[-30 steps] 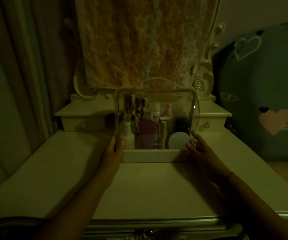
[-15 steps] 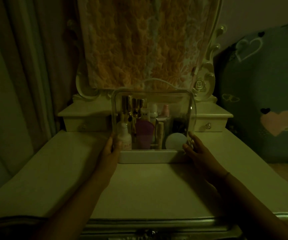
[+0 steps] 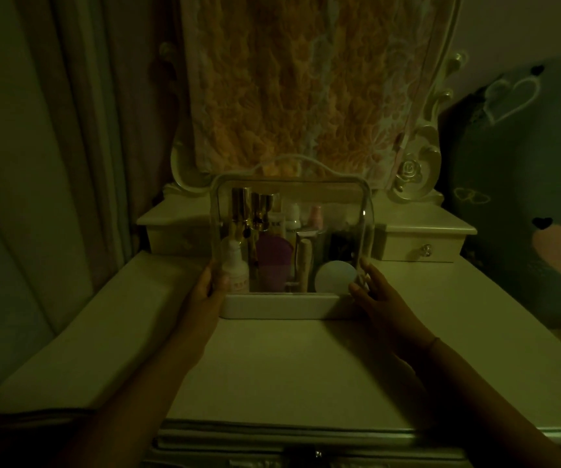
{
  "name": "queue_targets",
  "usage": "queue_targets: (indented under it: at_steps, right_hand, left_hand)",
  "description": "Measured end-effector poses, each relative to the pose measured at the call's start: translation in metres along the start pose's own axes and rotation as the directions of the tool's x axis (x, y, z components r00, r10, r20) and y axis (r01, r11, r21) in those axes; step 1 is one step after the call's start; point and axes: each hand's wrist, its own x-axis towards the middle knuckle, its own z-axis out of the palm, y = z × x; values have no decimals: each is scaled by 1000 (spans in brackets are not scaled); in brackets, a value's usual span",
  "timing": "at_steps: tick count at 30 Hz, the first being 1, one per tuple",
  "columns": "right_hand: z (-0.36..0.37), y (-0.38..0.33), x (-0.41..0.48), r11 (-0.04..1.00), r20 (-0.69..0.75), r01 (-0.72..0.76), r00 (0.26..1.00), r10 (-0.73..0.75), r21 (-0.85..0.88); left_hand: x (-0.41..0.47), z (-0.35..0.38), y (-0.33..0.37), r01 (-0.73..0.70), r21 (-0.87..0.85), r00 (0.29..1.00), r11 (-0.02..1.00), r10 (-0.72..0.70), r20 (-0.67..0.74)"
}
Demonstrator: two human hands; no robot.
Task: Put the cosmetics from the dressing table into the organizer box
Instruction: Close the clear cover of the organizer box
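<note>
The front edge of the desk [image 3: 289,430] runs across the bottom, with a small knob [image 3: 318,454] under it, and both forearms reach over this edge from below. Between the edge and the box the desk top is bare and flat, so there is wide open room in the middle and also to the left and right sides. Further in, the box [image 3: 279,305] stands at the back of the desk top, with a white base and a clear lid [image 3: 291,184] that is down over it. The left hand [image 3: 206,288] holds the left edge of the lid low down, the thumb in front and the fingers behind the clear wall. The right hand [image 3: 378,295] is at the right lower edge of the lid with the fingers half open; the fingertips touch or nearly touch the wall, I cannot tell if it grips. Inside the box the cosmetics stand upright: a white bottle [image 3: 236,265] at the left, a purple piece [image 3: 272,261] beside it, a round white case [image 3: 335,276] at the right, gold caps [image 3: 250,204] behind. Small drawers [image 3: 421,248] flank the box just behind it. Beyond them a flowered cloth [image 3: 306,79] covers the mirror frame [image 3: 414,170]. A curtain [image 3: 53,146] hangs far left, a heart cushion [image 3: 525,197] far right.
</note>
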Motion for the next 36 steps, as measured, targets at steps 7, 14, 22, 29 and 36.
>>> queue_targets:
  at_steps: [7,14,22,29,36]
  right_hand:
    - [22,1,7,1000,-7,-7,1000,7,-20]
    - [48,-4,13,1000,26,11,1000,-10,-25]
    - [79,-11,19,999,71,-15,997,17,-29]
    - [107,-14,25,1000,109,-13,994,16,-25]
    - [129,-19,26,998,147,28,989,-19,-55]
  left_hand:
    - [6,-26,-3,0,5,1000,1000,0,-26]
    - [8,-55,-2,-9,17,999,1000,10,-50]
    - [13,-88,3,-38,33,998,999,39,-39]
    - [18,-120,-2,-48,32,998,998,50,-45]
    - [18,-142,-2,-18,65,996,998,24,-87]
